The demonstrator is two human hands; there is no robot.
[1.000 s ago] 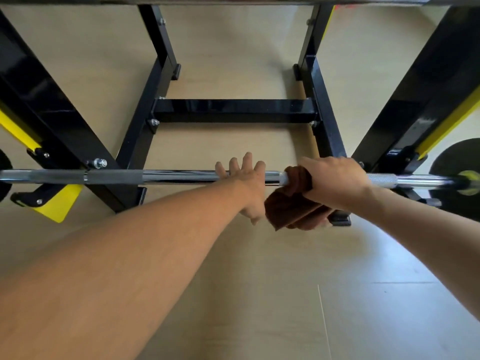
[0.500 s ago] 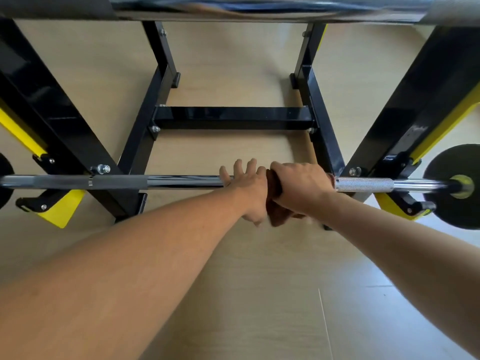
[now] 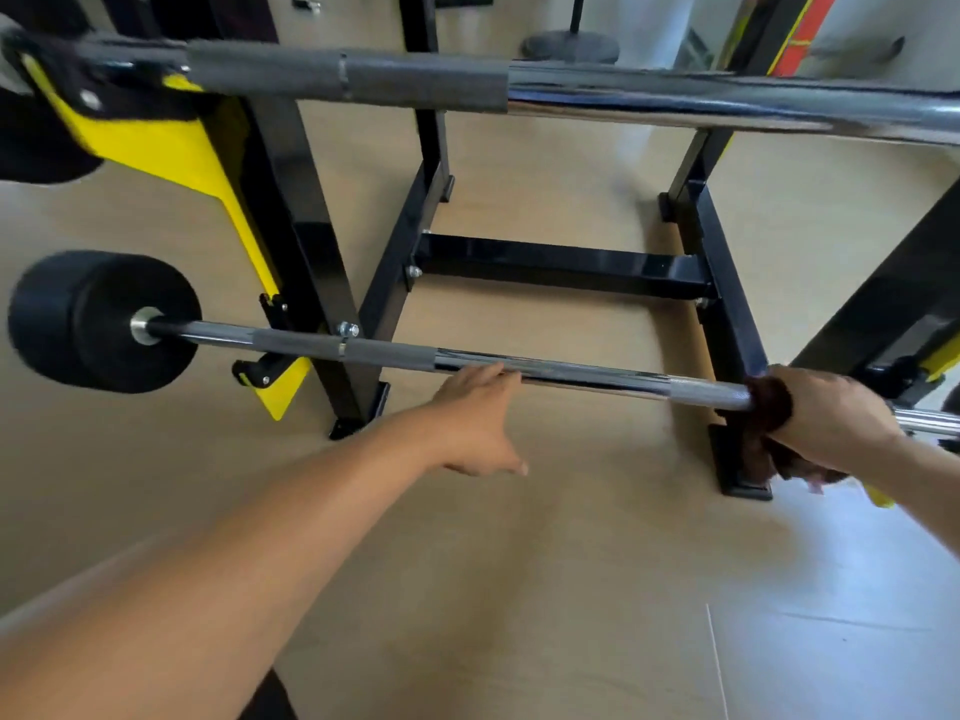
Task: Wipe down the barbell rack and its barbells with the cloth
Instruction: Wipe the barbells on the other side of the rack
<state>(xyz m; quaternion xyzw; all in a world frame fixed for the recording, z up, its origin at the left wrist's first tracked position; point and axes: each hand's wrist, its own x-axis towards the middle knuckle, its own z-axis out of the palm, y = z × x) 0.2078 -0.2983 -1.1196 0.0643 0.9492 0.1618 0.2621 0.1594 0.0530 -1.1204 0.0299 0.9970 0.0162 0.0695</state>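
Now the right hand [image 3: 826, 413] (grip curled round cloth [image 3: 769, 407]) has slid rightward along the barbell [image 3: 571, 371] — left hand [image 3: 478, 418] open.

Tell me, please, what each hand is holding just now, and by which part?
The right hand grips the brown cloth, wrapped round the lower barbell near its right end. The left hand holds nothing; its straight fingers touch the bar.

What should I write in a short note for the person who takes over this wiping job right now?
Right hand: grips the brown cloth wrapped round the lower barbell, near its right end.
Left hand: open, fingers resting against the same bar's middle.
An upper barbell lies on the black and yellow rack.
Done: cannot tell how much of the bar is wiped.
Left: probably the lower bar's left part, the upper barbell and the rack frame.
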